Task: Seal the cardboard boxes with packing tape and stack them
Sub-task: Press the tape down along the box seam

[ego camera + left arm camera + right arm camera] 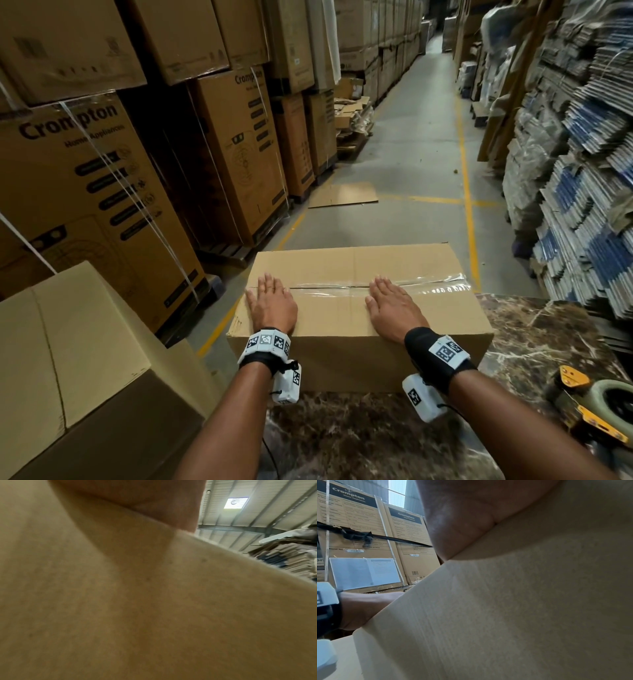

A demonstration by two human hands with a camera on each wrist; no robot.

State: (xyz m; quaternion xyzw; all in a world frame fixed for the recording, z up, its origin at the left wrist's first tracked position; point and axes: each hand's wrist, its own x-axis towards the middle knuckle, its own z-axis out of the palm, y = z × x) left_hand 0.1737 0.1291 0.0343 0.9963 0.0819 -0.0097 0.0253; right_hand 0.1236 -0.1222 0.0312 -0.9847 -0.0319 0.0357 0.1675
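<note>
A plain cardboard box (342,322) stands on the dark marble table (555,329), its far side overhanging the table edge. Clear packing tape (435,286) runs along its centre seam. My left hand (272,299) lies flat on the box top near the left end, fingers straight. My right hand (390,303) lies flat near the middle, fingertips on the tape. Both wrist views show only blurred box cardboard (154,608) (522,615) and the heels of the palms. A yellow tape dispenser (596,407) with its roll lies on the table at the right.
Another plain box (68,359) stands low at my left. Tall Crompton cartons (102,192) line the left of the aisle; stacks of flattened cartons (582,205) line the right. A flat cardboard sheet (344,195) lies on the concrete floor ahead.
</note>
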